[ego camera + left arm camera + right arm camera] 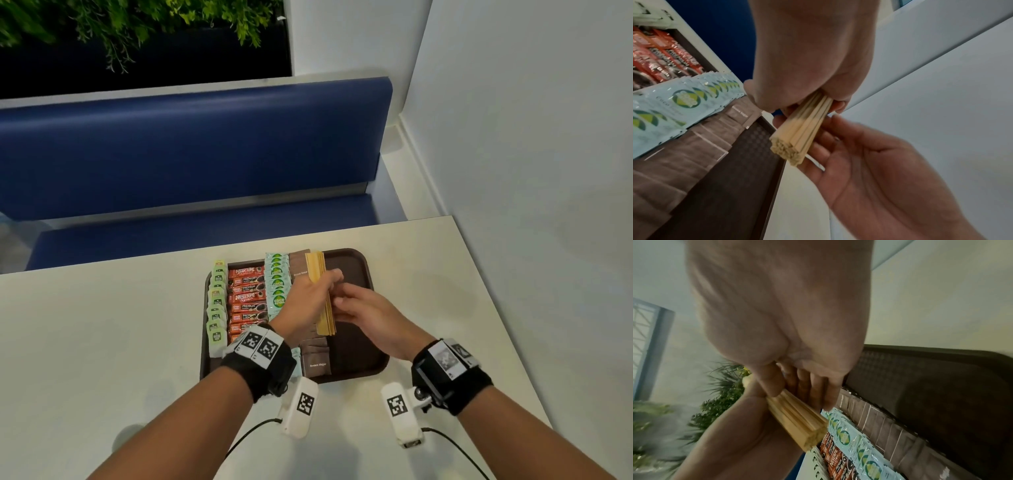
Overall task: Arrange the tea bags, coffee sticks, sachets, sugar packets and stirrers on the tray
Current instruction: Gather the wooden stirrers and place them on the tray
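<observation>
Wooden stirrers [323,298]: a pale bundle held lengthwise above the tray, over the bare strip to the right of the sugar packets – its near end shows as a squared-off cluster of tips in the left wrist view.
Left hand [310,296]: fingers and thumb curled round the middle of the bundle, clamped on it from above.
Right hand [363,308]: fingers straight and close together, lying along the right side of the bundle; the palm faces it, nothing pinched.
Wrist bands: black straps on both forearms with white tags printed in black squares [259,346], each with a cable trailing back over the table.
Tray [359,346]: dark brown, textured floor, set on the table with its right part bare.
Sugar packets [317,358]: brown, overlapping in a column just left of the bundle.
Sachets [278,284]: pale blue-green with a round green mark, shingled in the next column leftwards.
Coffee sticks [247,301]: red-orange, stacked crosswise in a column left of the sachets.
Tea bags [217,308]: light green, in a column along the tray's left rim – some lap over it.
Table [102,325]: white top.
Bench [191,150]: blue padded seat beyond the table, green foliage [137,24] above it.
</observation>
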`<state>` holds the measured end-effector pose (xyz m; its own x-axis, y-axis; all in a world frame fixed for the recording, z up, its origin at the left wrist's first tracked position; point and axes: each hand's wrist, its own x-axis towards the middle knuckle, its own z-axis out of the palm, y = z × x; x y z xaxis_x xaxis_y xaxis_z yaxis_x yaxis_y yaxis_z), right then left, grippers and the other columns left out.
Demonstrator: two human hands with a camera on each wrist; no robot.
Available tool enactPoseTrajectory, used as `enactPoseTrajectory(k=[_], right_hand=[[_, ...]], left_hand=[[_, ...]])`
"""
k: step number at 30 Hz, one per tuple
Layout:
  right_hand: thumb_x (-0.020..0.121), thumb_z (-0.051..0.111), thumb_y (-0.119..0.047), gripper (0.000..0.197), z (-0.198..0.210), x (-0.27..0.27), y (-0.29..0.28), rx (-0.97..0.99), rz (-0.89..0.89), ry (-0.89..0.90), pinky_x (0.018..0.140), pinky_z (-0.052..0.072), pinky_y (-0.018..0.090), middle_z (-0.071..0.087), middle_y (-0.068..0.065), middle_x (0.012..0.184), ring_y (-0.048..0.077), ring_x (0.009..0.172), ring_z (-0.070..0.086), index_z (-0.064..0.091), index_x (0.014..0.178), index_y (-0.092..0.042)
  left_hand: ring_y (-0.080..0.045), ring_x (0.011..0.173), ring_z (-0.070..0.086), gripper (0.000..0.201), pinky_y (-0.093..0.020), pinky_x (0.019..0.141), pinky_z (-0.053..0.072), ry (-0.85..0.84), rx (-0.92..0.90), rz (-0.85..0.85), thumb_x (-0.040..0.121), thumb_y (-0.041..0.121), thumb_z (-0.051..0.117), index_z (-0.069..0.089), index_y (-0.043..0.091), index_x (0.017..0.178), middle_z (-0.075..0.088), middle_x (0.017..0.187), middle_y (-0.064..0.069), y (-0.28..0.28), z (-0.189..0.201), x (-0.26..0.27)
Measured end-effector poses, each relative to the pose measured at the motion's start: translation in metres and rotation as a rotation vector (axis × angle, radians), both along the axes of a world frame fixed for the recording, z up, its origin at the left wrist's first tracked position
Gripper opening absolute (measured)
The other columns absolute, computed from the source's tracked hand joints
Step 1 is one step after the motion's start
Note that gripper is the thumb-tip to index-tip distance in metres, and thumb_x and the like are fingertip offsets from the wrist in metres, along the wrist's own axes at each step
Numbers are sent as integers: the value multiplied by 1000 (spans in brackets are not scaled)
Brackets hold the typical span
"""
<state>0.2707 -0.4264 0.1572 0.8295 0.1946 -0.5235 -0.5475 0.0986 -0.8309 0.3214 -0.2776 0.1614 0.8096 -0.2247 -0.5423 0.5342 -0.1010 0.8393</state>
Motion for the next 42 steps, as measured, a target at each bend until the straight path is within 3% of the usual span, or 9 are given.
enactPoseTrajectory(k=[3, 9, 14, 19, 25, 31, 35, 37, 42], right_hand=[[113, 47, -17, 36, 3, 3, 0, 17, 153, 40, 103, 55, 25, 64, -7, 140, 10, 129, 64, 48, 148, -24], [114, 42, -14, 44, -2, 1, 5, 210, 190, 140, 107, 56, 35, 58, 12, 148, 25, 137, 60, 38, 157, -6], [114, 41, -11, 41, -6, -5, 11, 375, 103, 207, 102, 58, 37, 62, 19, 144, 29, 135, 61, 45, 154, -4], [111, 49, -18, 43, -15, -9, 14, 454, 84, 225, 98, 57, 42, 63, 20, 117, 27, 109, 64, 49, 149, 2], [110, 48, -13, 34, -18, -9, 12, 542, 76, 235, 79, 54, 29, 59, 10, 92, 18, 80, 61, 49, 143, -3], [113, 44, -12, 21, -28, -11, 0, 432, 130, 217, 74, 49, 29, 57, 9, 91, 16, 75, 56, 53, 129, -2], [113, 47, -19, 27, -42, -11, -17, 309, 108, 227, 72, 49, 30, 58, 8, 93, 16, 75, 55, 57, 130, -1], [114, 47, -20, 25, -56, -13, -25, 198, 90, 252, 73, 49, 30, 59, 7, 91, 15, 74, 56, 59, 127, -3], [115, 42, -22, 20, -75, -14, -21, 1, 99, 247, 69, 48, 26, 54, 4, 85, 11, 69, 51, 57, 116, -9]], left_hand=[[-17, 80, 70, 39, -24, 61, 58, 94, -42, 2, 106, 26, 63, 72, -12, 112, 70, 82, -10, -2, -5, -6], [-32, 109, 76, 36, -49, 97, 60, 271, -45, -18, 103, 38, 67, 81, 6, 112, 80, 103, -14, 2, -19, -10], [-20, 90, 74, 37, -40, 84, 60, 331, -83, -14, 103, 37, 68, 79, 5, 116, 78, 95, -6, 3, -27, -13], [-7, 39, 57, 29, -19, 44, 47, 355, -54, -40, 104, 38, 66, 76, 12, 108, 60, 50, 5, 4, -22, -13], [-12, 44, 46, 27, -21, 39, 44, 372, -68, -52, 98, 39, 75, 71, 15, 86, 52, 63, -2, 4, -32, -7], [-15, 47, 51, 35, -27, 45, 50, 366, -34, -37, 90, 45, 85, 71, 12, 92, 56, 60, -4, -9, -44, -10], [-17, 72, 69, 56, -34, 73, 61, 229, 26, -76, 90, 59, 79, 75, 7, 110, 74, 83, -5, -12, -52, -10], [-15, 84, 71, 51, -33, 84, 60, 162, 80, -87, 98, 55, 71, 78, 6, 112, 77, 94, -5, -11, -58, -11], [-17, 75, 65, 30, -39, 78, 59, 48, 308, -226, 104, 33, 69, 80, 6, 101, 74, 85, -11, -14, -85, -18]])
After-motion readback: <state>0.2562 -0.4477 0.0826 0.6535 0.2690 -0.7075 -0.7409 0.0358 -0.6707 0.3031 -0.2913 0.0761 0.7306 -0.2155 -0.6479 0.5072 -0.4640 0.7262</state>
